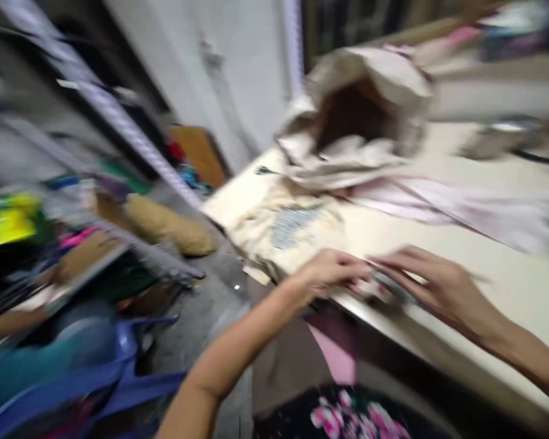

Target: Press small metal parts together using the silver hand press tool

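Both of my hands meet over the front edge of the cream table (498, 292), and motion smears them. The fingers of my left hand (336, 272) are curled in a pinch close to the edge. Facing it from the right, my right hand (432, 280) has its fingers drawn together towards the left fingertips. Between and below them is a small pale and grey item (382, 294), too blurred to name. Just beyond my left hand lies a crumpled cream cloth (256, 235) with a grey-blue patch, partly draped over the table's edge.
A large whitish sack (384, 67) gapes towards me at the back. Pale pink fabric (421, 201) stretches rightward from it. Blurred grey objects (498, 137) stand at the back right. On the left are a blue plastic chair (123, 360), a tan roll (169, 225) and a cluttered shelf.
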Demonstrator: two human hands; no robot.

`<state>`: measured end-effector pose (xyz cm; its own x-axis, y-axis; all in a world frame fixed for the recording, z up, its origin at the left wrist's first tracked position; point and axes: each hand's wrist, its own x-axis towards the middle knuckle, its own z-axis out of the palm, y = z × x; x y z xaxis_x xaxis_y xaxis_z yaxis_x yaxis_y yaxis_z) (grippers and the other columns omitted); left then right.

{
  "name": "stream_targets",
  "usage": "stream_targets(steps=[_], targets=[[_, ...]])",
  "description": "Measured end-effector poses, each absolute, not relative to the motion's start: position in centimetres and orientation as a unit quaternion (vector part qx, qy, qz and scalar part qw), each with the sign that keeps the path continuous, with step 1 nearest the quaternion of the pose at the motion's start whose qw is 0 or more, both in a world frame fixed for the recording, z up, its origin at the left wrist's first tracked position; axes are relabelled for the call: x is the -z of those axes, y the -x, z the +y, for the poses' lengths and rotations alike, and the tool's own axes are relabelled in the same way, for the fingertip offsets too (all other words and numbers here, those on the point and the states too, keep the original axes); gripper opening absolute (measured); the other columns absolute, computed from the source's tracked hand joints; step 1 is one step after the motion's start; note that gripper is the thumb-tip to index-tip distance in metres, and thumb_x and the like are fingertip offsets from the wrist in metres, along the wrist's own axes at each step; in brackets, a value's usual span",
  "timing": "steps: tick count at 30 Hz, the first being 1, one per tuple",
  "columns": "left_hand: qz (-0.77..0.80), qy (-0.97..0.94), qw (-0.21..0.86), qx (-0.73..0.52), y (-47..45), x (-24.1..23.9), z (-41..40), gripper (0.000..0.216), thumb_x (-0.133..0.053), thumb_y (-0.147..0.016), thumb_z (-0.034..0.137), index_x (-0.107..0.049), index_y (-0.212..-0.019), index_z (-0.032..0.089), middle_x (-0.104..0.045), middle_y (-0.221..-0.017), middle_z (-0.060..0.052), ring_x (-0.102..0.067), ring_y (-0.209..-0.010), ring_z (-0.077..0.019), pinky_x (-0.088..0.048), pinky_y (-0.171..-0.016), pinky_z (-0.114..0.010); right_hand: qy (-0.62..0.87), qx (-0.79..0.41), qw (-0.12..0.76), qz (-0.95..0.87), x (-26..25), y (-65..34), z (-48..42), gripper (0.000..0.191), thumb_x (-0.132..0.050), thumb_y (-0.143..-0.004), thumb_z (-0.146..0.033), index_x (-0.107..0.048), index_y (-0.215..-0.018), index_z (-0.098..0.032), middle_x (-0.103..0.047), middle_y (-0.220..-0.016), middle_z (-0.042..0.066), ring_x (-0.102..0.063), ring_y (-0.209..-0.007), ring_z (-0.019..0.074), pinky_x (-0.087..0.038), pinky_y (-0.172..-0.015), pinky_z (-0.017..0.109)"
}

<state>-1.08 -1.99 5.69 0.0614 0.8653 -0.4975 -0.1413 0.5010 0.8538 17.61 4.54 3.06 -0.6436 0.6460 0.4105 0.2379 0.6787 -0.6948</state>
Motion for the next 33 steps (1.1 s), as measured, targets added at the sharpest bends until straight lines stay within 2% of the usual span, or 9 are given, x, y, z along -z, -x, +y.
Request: stream_targets(steps=[4,9,13,18,22,26,33], targets=[[0.611,-0.364,0.602,-0.363,0.7,-3.3,-1.5,0.031,-0.082,-0.064,0.034,-0.071,-0.084,0.012,-0.066,-0.063,-0.001,-0.056,-0.053,-0.0098,-0.048,-0.051,-0.020,0.321,-0.239,0.247,-0.882,-2.3,-22.2,3.5,0.036,-0.039,-0.100,-0.036,-0.063,-0.122,-0.020,-0.062,-0.100,0.010,-0.061,-0.087,0.0207,-0.050,-0.078,0.035],[0.633,-0.401,0.531,-0.396,-0.7,-1.1,-1.7,0.037,-0.081,-0.061,0.039,-0.069,-0.083,0.012,-0.063,-0.063,0.000,-0.055,-0.054,-0.0089,-0.046,-0.052,-0.020,0.390,-0.192,0.134,-0.891,-1.1,-26.3,1.8,0.030,-0.040,-0.101,-0.032,-0.062,-0.113,-0.015,-0.057,-0.097,0.010,-0.056,-0.087,0.0210,-0.048,-0.075,0.033],[0.646,-0.427,0.503,-0.383,-2.0,-0.7,-1.0,0.033,-0.076,-0.062,0.038,-0.068,-0.080,0.011,-0.061,-0.059,0.001,-0.053,-0.051,-0.0094,-0.044,-0.052,-0.021,0.401,-0.164,0.100,-0.896,-0.5,-26.3,1.2,0.023,-0.045,-0.099,-0.027,-0.060,-0.110,-0.014,-0.056,-0.097,0.010,-0.054,-0.085,0.0201,-0.045,-0.073,0.032],[0.679,-0.491,0.444,-0.317,-2.4,-0.5,0.1,0.033,-0.071,-0.066,0.041,-0.072,-0.079,0.011,-0.063,-0.061,-0.001,-0.051,-0.055,-0.0103,-0.038,-0.052,-0.021,0.402,-0.120,0.052,-0.906,0.0,-24.6,2.5,0.015,-0.050,-0.096,-0.023,-0.061,-0.097,-0.014,-0.057,-0.095,0.008,-0.053,-0.079,0.0188,-0.039,-0.067,0.031],[0.686,-0.449,0.487,-0.301,-2.3,-0.2,0.3,0.033,-0.074,-0.061,0.041,-0.072,-0.075,0.010,-0.062,-0.060,0.000,-0.047,-0.054,-0.0092,-0.033,-0.052,-0.021,0.392,-0.105,0.045,-0.913,1.0,-24.3,3.4,0.019,-0.042,-0.097,-0.016,-0.060,-0.091,-0.015,-0.058,-0.091,0.006,-0.051,-0.073,0.0167,-0.034,-0.062,0.031],[0.695,-0.416,0.506,-0.296,-2.4,-0.2,0.3,0.033,-0.076,-0.059,0.040,-0.071,-0.073,0.010,-0.061,-0.060,0.000,-0.043,-0.053,-0.0076,-0.031,-0.052,-0.021,0.396,-0.130,0.046,-0.908,1.5,-24.5,3.6,0.015,-0.046,-0.098,-0.023,-0.058,-0.098,-0.015,-0.058,-0.094,0.005,-0.052,-0.075,0.0171,-0.033,-0.062,0.031],[0.712,-0.424,0.499,-0.254,-2.6,-0.7,0.7,0.032,-0.076,-0.059,0.040,-0.072,-0.071,0.012,-0.065,-0.063,-0.002,-0.050,-0.058,-0.0109,-0.036,-0.057,-0.023,0.373,-0.133,0.094,-0.913,2.2,-24.7,3.6,0.020,-0.041,-0.100,-0.023,-0.054,-0.089,-0.015,-0.056,-0.090,0.005,-0.049,-0.071,0.0155,-0.028,-0.058,0.030]])
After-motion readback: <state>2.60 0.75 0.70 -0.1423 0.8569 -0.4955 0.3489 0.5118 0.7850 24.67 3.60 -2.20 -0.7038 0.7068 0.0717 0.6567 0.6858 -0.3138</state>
